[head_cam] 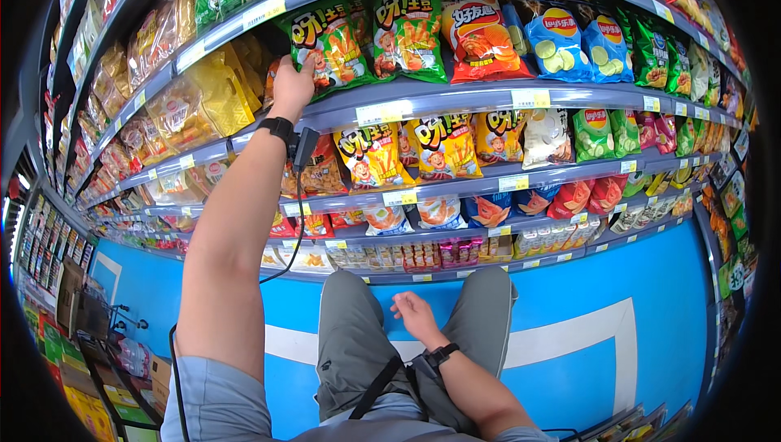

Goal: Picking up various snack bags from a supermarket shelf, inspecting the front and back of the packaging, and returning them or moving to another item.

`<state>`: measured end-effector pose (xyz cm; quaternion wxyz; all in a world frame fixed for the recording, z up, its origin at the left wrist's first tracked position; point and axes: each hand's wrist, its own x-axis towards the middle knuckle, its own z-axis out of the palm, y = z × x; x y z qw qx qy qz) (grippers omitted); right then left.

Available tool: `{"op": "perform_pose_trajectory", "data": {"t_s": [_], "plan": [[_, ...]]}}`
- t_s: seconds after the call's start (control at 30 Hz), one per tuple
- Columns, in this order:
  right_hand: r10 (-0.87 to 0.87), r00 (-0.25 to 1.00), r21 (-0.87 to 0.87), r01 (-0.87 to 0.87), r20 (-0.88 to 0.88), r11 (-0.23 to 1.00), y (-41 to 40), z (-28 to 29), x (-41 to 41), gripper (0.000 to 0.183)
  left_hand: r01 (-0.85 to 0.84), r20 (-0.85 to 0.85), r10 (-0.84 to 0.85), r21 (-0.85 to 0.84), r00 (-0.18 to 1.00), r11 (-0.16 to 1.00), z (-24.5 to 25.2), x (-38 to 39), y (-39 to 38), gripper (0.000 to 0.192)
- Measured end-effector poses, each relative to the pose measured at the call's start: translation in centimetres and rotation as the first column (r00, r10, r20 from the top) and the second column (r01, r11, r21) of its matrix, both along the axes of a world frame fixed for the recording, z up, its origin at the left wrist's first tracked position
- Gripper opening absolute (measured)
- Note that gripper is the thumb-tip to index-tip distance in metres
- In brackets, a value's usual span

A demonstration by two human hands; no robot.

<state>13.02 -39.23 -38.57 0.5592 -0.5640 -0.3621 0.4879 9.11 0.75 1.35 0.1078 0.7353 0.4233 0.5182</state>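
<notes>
My left hand (293, 86) reaches up to a middle shelf and grips the left edge of a green potato snack bag (329, 45). Its thumb lies on the front, while the other fingers are mostly hidden behind. A matching green bag (409, 33) stands to the right, followed by a red-orange chip bag (485, 39) and blue Lay's bags (558, 42). Left of the hand are yellow see-through snack packs (204, 94). My right hand (416, 317) hovers above my lap between the knees, fingers loosely curled, with nothing in it.
Shelf edges with price tags (384, 112) curve across the view. Yellow potato snack bags (375, 155) fill the shelf below. A black cable (299, 222) hangs from the left wrist device. Cartons (67, 350) and a trolley (116, 320) stand at left on the blue floor (573, 295).
</notes>
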Motion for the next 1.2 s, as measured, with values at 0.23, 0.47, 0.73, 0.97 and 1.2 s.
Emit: {"op": "perform_pose_trajectory", "data": {"t_s": [0.23,0.47,0.73,0.97,1.2], "plan": [[-0.010,1.000,0.010,0.010,-0.029,1.000,-0.3,0.5,-0.3,0.039,-0.147,-0.176,0.158,0.076,0.972,0.986,2.5,2.0,-1.8,0.062],[0.023,1.000,-0.019,-0.023,0.012,1.000,-0.3,0.5,0.1,0.043,0.201,-0.262,-0.077,0.486,0.962,0.851,0.8,6.7,-12.0,0.063],[0.053,0.997,-0.002,-0.053,0.062,0.999,-0.4,-0.2,-0.3,0.039,0.482,-0.380,-0.436,0.028,0.816,0.876,0.7,17.1,-19.0,0.058],[-0.040,0.994,0.030,0.037,0.104,0.999,-1.2,-1.5,1.2,0.038,0.294,-0.582,-0.266,-0.047,0.769,0.955,0.3,19.7,-16.2,0.050],[-0.032,0.986,-0.002,0.032,0.164,0.999,-1.5,-0.8,1.9,0.037,0.296,-0.415,-0.331,-0.149,0.847,0.943,0.6,21.3,-14.5,0.036]]}}
